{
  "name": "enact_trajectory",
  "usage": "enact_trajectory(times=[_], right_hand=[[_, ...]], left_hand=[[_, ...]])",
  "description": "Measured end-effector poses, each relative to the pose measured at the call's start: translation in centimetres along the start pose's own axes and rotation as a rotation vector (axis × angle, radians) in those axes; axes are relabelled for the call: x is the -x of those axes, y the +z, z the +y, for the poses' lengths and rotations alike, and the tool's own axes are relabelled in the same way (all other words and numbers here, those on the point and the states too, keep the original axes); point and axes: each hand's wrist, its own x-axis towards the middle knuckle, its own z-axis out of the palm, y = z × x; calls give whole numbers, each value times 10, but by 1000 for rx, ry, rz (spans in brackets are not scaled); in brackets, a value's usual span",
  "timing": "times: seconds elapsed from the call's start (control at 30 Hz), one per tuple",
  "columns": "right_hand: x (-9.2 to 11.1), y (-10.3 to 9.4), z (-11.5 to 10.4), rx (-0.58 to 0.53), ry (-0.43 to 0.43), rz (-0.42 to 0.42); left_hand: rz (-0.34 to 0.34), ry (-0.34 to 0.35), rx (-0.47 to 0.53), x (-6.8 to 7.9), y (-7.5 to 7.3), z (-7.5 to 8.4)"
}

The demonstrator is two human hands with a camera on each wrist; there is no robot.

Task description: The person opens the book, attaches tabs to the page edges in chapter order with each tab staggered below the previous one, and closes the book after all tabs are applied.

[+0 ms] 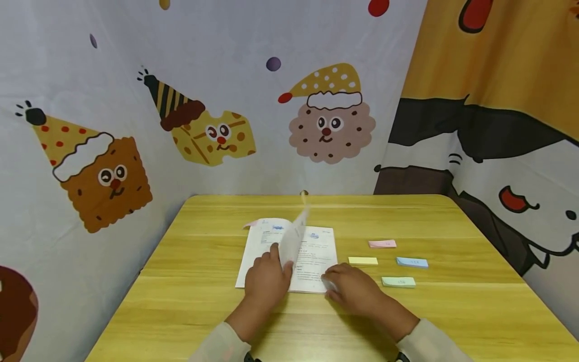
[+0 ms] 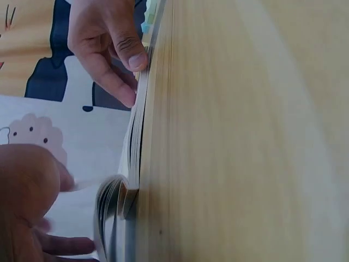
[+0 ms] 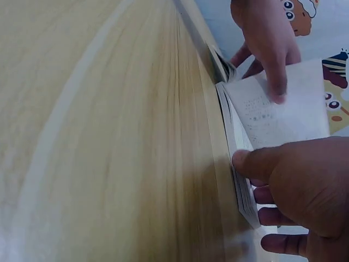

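Note:
An open book [image 1: 315,271] of printed white pages lies on the table, with one page [image 1: 293,241] standing up near its middle, blurred. My left hand [image 1: 268,275] rests on the left-hand pages, and its thumb touches the raised page. In the right wrist view that thumb lies against the page [image 3: 305,109], the other fingers reaching over the far half. At the book's lower right corner my right hand [image 1: 355,286] pinches the page edges, thumb at the edge and fingers above. A pink tab [image 1: 250,224] sticks out at the book's upper left.
Right of the book lie pink [image 1: 382,244], yellow [image 1: 363,261], blue [image 1: 412,262] and green [image 1: 398,282] sticky-note strips. The wooden table [image 1: 190,251] meets a cartoon-printed curtain [image 1: 226,40] at its back edge. A small hole [image 1: 304,192] sits at that edge.

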Motion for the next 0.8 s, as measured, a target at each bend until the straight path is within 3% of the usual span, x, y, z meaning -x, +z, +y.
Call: enact_trajectory(times=[0.13, 0.27, 0.4, 0.47, 0.53, 0.8], right_hand=[[-1, -2, 2, -10, -8, 11], [-1, -3, 3, -16, -10, 7], [-2, -4, 4, -13, -16, 1], [-2, -3, 5, -18, -13, 2], [-2, -3, 6, -26, -16, 15], [-6, -1, 5, 0, 33, 79]], left_hand=[[122, 11, 2, -1, -2, -5], [152, 31, -88, -4, -2, -10], [87, 180, -162, -5, -1, -12], [36, 270, -157, -4, 0, -11], [-13, 314, -133, -3, 1, -10], [-212, 246, -99, 2, 2, -4]])
